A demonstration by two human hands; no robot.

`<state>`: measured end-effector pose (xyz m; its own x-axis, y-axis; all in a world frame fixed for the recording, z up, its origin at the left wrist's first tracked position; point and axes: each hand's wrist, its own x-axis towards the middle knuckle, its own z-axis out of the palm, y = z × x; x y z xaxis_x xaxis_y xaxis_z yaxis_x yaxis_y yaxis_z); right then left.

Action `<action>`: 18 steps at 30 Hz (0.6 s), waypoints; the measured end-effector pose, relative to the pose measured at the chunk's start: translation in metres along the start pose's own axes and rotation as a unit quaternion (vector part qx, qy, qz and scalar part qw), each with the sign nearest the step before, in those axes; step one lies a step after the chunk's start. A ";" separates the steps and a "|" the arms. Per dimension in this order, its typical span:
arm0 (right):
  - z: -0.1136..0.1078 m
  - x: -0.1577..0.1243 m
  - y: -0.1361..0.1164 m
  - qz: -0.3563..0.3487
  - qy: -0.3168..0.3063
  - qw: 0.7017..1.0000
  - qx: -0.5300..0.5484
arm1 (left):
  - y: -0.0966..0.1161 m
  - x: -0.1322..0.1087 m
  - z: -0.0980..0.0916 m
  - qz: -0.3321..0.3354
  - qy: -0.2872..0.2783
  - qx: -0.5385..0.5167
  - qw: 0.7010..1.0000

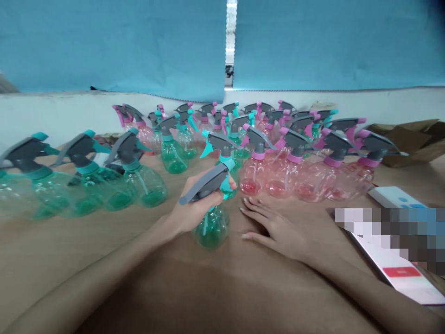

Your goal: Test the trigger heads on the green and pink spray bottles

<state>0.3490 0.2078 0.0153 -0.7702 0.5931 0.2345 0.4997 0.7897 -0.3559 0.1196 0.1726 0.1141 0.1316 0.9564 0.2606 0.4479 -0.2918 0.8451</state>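
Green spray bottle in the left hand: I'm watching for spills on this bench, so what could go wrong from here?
The left hand grips the green spray bottle at its head, fingers by the trigger; a squeeze might spray whatever it holds. The pink bottles and green bottles stand crowded behind, so a careless swing could topple several. The right hand lies flat beside the base and might get bumped.

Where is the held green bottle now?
Head view, centre: green bottle in the left hand, beside the flat right hand, before the pink bottles.
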 end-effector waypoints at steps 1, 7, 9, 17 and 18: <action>0.000 0.000 0.000 0.000 -0.001 1.000 -0.001 | 0.000 0.000 0.001 -0.013 0.006 -0.017 1.000; 0.000 0.000 0.000 0.005 -0.002 1.000 0.005 | 0.005 -0.002 0.003 -0.044 0.002 -0.038 0.998; 0.000 0.000 0.000 0.005 -0.005 1.000 0.002 | 0.007 -0.003 0.003 -0.040 0.004 -0.037 0.998; -0.005 -0.007 -0.010 0.028 -0.021 0.999 -0.034 | 0.006 -0.002 0.004 -0.016 0.013 -0.060 0.998; -0.008 -0.012 -0.013 0.036 -0.026 0.998 -0.036 | 0.006 -0.001 0.004 -0.014 0.013 -0.062 0.998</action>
<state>0.3548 0.1916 0.0250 -0.7504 0.6407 0.1628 0.5796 0.7561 -0.3040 0.1252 0.1697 0.1167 0.0963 0.9640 0.2478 0.3374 -0.2658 0.9030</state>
